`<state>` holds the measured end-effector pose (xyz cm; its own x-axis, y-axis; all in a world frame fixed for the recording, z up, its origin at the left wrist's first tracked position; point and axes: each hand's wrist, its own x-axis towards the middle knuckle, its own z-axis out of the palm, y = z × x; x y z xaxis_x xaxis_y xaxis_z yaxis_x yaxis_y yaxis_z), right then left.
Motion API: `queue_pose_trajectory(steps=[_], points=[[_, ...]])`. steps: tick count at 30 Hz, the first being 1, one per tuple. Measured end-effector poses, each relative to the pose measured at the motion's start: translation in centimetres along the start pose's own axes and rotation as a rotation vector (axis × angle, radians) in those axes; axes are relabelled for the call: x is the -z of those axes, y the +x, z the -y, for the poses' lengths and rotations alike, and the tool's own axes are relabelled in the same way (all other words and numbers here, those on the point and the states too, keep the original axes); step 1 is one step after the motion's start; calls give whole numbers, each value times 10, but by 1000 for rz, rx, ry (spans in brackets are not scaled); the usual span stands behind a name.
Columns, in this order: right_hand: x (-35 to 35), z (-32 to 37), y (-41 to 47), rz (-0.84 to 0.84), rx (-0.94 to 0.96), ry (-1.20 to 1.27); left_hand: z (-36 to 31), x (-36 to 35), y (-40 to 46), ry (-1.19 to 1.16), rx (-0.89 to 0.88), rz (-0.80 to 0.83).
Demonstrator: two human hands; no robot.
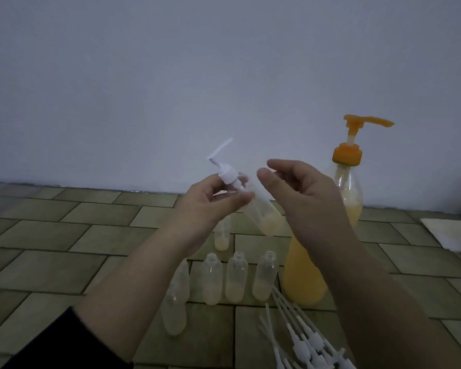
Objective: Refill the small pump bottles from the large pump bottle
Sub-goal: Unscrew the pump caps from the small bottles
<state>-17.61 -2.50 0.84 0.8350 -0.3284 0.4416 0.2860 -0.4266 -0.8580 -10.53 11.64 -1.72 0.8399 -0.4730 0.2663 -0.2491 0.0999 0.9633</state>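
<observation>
My left hand [213, 199] pinches the neck of a small clear pump bottle [264, 217], held tilted in the air with its white pump head [222, 162] up-left and a little yellow liquid at its bottom. My right hand [304, 193] hovers just right of it, fingers loosely curved and holding nothing. The large pump bottle [306, 275] with an orange pump [354, 137] and yellow liquid stands on the tiled floor behind my right forearm. Several small open bottles [236, 278] stand in front, each with a little pale liquid.
A pile of loose white pump heads with tubes [301, 339] lies at the lower right. One small bottle [176, 302] leans at the left of the row. A white cloth [453, 235] lies at the right edge. A plain wall rises behind the tiles.
</observation>
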Motion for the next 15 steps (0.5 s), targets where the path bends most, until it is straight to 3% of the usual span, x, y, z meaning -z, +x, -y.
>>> queue_pose_trajectory(steps=[5, 12, 15], points=[[-21, 18, 7, 46, -10, -184, -3, 6, -23, 229, 15, 176], [-29, 22, -4, 126, -86, -183, 13, 24, -39, -27, 88, 197], [-28, 21, -8, 239, -151, -45, 17, 28, -45, -141, 129, 257]])
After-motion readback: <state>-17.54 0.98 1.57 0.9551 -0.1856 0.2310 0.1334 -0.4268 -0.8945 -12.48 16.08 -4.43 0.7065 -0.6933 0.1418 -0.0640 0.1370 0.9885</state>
